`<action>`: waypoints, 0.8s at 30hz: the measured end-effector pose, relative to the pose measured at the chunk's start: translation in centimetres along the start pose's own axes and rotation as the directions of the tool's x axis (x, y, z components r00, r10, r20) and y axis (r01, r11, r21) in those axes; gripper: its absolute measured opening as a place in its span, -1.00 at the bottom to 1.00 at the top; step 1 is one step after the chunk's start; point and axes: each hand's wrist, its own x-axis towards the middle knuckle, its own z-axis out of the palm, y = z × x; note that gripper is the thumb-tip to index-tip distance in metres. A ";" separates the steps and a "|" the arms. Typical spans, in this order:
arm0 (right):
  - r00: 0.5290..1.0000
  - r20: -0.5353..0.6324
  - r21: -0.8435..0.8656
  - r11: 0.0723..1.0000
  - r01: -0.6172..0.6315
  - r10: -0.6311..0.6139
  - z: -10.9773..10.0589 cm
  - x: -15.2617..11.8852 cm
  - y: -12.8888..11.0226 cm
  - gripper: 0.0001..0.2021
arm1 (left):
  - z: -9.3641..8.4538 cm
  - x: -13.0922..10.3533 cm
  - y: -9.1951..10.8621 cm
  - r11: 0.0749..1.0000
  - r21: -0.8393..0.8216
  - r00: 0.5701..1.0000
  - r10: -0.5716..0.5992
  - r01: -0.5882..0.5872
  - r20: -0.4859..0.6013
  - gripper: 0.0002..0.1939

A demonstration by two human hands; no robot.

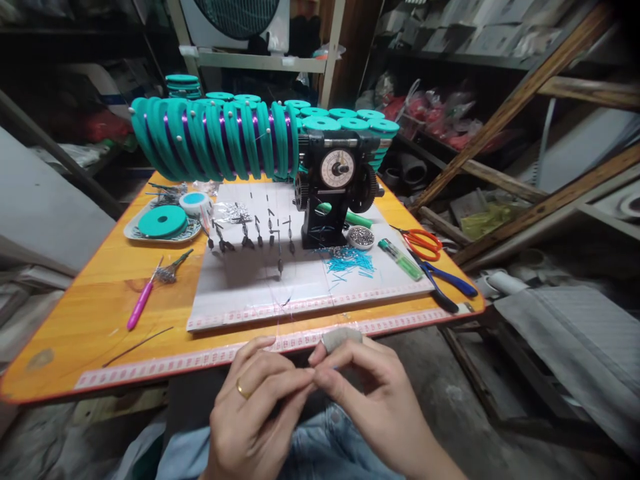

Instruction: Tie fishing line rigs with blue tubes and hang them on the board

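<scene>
Our left hand [257,407] and right hand [377,393] pinch, fingertips together, on what we cannot tell; green spools [173,137] are wound, blue tubes [347,263] loose.

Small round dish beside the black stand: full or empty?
Full, or close to it: small silvery pieces cover the dish nearly to its rim.

Left hand [263,407] is angling up toward the right, its thumb and index fingertips pinching closed. Right hand [367,393] is mirroring it, thumb and index also pinched, fingertips meeting the left's. Both hands' remaining fingers are curling; right forearm [435,460] is extending near-right.
</scene>
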 end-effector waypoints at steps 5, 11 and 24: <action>0.994 0.101 0.026 0.999 -0.041 0.038 -0.7 0.3 -0.5 -0.91 | 0.0 -0.4 0.1 0.999 -0.053 0.999 -0.003 0.001 -0.049 -0.76; 0.987 0.153 0.052 0.997 -0.054 0.045 -1.1 0.7 -0.7 -0.89 | 0.1 -0.6 -0.2 0.989 -0.140 0.999 -0.036 0.039 0.022 -0.68; 0.995 0.090 -0.040 0.998 0.049 -0.045 -0.1 0.1 -0.7 -0.90 | -0.1 -0.4 0.1 0.993 -0.090 0.997 -0.078 0.077 -0.006 -0.78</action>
